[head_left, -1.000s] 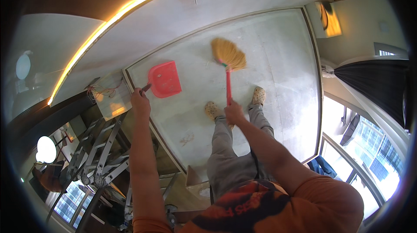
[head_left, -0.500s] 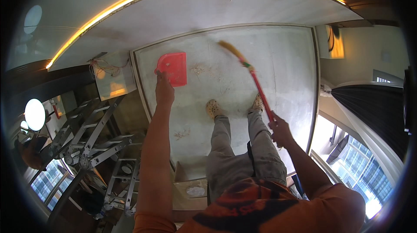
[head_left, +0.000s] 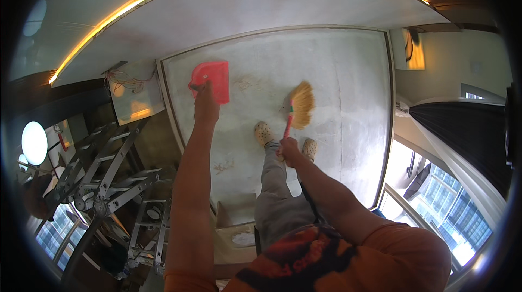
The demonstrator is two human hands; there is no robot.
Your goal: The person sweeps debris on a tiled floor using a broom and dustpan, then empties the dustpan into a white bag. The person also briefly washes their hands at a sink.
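My left hand (head_left: 205, 101) grips the handle of a red plastic dustpan (head_left: 217, 77) held over the pale grey floor (head_left: 348, 85), toward the left side of it. My right hand (head_left: 288, 150) is closed on the red handle of a straw broom (head_left: 302, 104), whose bristle head is at the floor to the right of the dustpan, beyond my feet in perforated clogs (head_left: 263, 133). Small patches of light debris (head_left: 244, 83) lie between the dustpan and the broom, with another lower left (head_left: 223, 164).
Folding metal ladders (head_left: 114, 172) stand at the left, near a panel with loose wires (head_left: 133, 96). A white wall panel with a lit strip (head_left: 136, 3) runs across the top. At the right are a black draped cloth (head_left: 457, 128) and windows (head_left: 451, 199).
The broom swung out to the right and is now back near the middle, lower than a second ago. My left hand and the dustpan have moved up and a little right.
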